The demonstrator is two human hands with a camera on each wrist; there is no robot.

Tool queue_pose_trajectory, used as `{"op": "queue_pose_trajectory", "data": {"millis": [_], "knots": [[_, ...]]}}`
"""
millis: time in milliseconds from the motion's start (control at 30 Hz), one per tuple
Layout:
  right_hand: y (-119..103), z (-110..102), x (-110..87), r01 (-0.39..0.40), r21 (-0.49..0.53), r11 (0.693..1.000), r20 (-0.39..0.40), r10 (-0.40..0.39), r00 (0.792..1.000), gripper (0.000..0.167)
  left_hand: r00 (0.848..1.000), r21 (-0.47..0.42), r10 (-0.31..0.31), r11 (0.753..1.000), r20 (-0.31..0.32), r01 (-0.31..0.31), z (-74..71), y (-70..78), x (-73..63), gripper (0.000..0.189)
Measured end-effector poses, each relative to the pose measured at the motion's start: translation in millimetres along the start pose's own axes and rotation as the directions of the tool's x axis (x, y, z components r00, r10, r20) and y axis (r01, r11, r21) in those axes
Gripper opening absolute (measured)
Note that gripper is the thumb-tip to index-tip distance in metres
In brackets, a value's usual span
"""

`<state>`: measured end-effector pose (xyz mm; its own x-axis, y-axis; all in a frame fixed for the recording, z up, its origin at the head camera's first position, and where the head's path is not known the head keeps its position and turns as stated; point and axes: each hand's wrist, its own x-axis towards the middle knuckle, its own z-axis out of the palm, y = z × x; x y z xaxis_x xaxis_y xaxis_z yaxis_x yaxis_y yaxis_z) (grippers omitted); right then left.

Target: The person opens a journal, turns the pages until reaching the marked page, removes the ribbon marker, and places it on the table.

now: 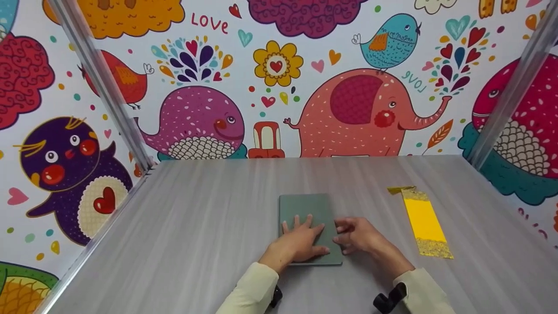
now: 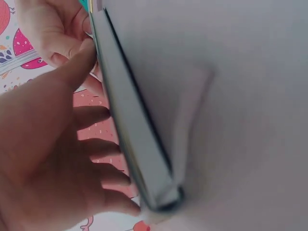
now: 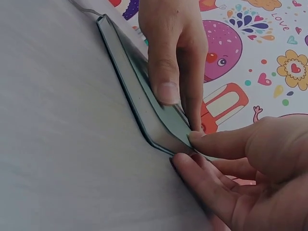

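Note:
A grey-green hardcover notebook [image 1: 305,205] lies closed on the grey table, its pale page block [image 3: 130,82] showing between the covers in the right wrist view. My left hand [image 1: 298,242] rests flat on the front cover with its fingers spread. At the notebook's right edge, my right hand [image 1: 359,235] has its thumb and fingers bent against the cover and page edges, pinching there. The right wrist view puts these fingertips [image 3: 183,161] close to a corner. A pale ribbon [image 2: 192,106] trails from the notebook in the left wrist view.
To the right lies a yellow bookmark-like strip [image 1: 425,222] with glittery gold ends and a tassel [image 1: 400,189]. Cartoon-printed walls [image 1: 270,100] enclose the table [image 1: 196,226] at the back and sides, with metal posts [image 1: 102,83] at the corners.

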<state>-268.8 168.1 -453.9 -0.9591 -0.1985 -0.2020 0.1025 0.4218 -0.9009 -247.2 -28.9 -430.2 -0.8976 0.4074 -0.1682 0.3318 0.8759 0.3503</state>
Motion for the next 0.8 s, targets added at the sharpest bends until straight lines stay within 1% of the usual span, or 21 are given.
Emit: {"op": "queue_pose_trajectory", "data": {"millis": [67,133,200,267,367,433,467,500,567,600,667,800], "knots": [[-2,-4,-1.3,0.010,-0.024,1.000,0.021,-0.010,1.000,0.056,0.999,0.006,0.019,1.000,-0.026,-0.018,-0.7,-2.9,0.0,0.062],[-4,-8,-2.3,0.030,-0.046,0.998,0.054,-0.028,0.998,0.055,0.998,0.012,0.025,1.000,-0.055,-0.024,-3.3,-7.3,0.3,0.061],[-5,-12,-2.8,0.045,-0.059,0.997,0.079,-0.040,0.996,0.054,0.996,0.020,0.024,1.000,-0.083,-0.023,-8.2,-12.9,0.9,0.063],[-7,-17,-3.4,0.046,-0.066,0.997,0.087,-0.041,0.995,0.053,0.994,0.026,0.023,0.999,-0.110,-0.020,-15.6,-20.7,1.1,0.066],[-10,-24,-1.4,0.045,-0.092,0.995,0.057,-0.040,0.998,0.052,0.984,0.018,0.016,1.000,-0.175,-0.013,-29.8,-35.7,0.8,0.069],[-14,-30,1.7,0.073,-0.164,0.984,0.011,-0.072,0.997,0.052,0.975,0.028,0.005,1.000,-0.223,0.001,-40.7,-46.9,-0.2,0.070],[-16,-34,3.5,0.086,-0.211,0.974,-0.012,-0.091,0.996,0.052,0.969,0.034,0.001,0.999,-0.249,0.008,-46.0,-52.7,-0.8,0.070],[-19,-38,5.4,0.098,-0.262,0.960,-0.032,-0.110,0.993,0.053,0.963,0.041,-0.008,0.999,-0.269,0.020,-51.3,-57.8,-1.5,0.070],[-25,-47,8.3,0.112,-0.378,0.919,-0.054,-0.143,0.988,0.058,0.952,0.066,-0.028,0.997,-0.304,0.050,-61.0,-67.9,-2.7,0.070],[-28,-52,9.5,0.119,-0.443,0.888,-0.057,-0.160,0.985,0.062,0.947,0.073,-0.040,0.995,-0.319,0.067,-65.5,-72.2,-3.9,0.070],[-34,-62,11.4,0.108,-0.545,0.831,-0.048,-0.160,0.986,0.071,0.935,0.080,-0.062,0.992,-0.348,0.096,-73.4,-80.7,-5.5,0.070],[-45,-80,14.8,0.096,-0.713,0.695,-0.031,-0.168,0.985,0.088,0.920,0.080,-0.123,0.983,-0.373,0.164,-85.5,-94.9,-8.1,0.074]]}}
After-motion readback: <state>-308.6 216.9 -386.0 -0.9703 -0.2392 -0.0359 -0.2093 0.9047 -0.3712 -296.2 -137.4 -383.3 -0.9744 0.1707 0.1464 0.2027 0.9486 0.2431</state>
